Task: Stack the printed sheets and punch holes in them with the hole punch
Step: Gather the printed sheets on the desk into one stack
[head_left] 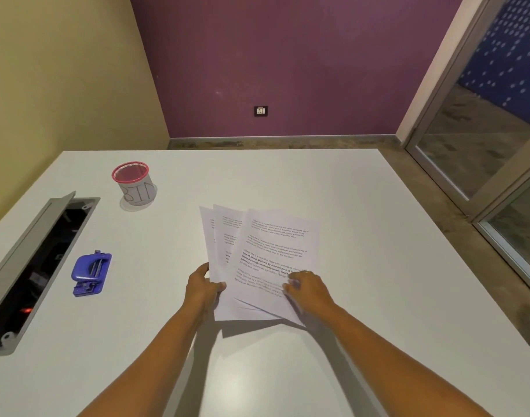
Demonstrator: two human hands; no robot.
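Observation:
Three printed sheets (266, 245) lie fanned and overlapping in the middle of the white table (363, 236), their near edges lifted a little off the surface. My left hand (202, 287) grips the sheets at their lower left edge. My right hand (310, 288) holds the lower right part of the top sheet, fingers curled on the paper. A blue hole punch (90, 273) rests on the table well to the left of the sheets, untouched.
A pink-rimmed mesh cup labelled BIN (135, 185) stands at the back left. An open grey cable hatch (31, 266) is sunk into the table along the left edge. A glass door (483, 130) is to the right, beyond the table's edge.

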